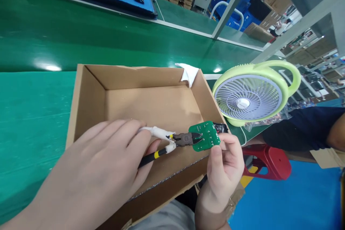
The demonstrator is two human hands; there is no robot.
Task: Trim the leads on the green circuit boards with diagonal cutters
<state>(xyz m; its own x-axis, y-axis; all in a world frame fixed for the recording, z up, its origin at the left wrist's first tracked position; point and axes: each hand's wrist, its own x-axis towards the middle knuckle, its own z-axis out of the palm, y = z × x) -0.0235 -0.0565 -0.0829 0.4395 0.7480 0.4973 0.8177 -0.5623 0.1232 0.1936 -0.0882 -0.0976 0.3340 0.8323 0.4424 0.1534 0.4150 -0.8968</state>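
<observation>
My left hand (107, 161) is closed around the handles of a pair of cutting pliers (184, 139), which have white wrapping and black-and-yellow grips. The jaws of the pliers lie at the left part of a small green circuit board (205, 133); whether they touch it I cannot tell. My right hand (226, 161) pinches that board at its lower right corner between thumb and fingers. A dark component (221, 128) shows behind the board's right edge. Both hands are above an open cardboard box (151, 104).
A green fan (242, 104) stands right of the box, and a white scrap (189, 73) hangs on the box's far corner. At the back, a blue tray (147, 0) carries several boards with black parts. A red stool (277, 161) and another person's sleeve (299, 129) are at the right.
</observation>
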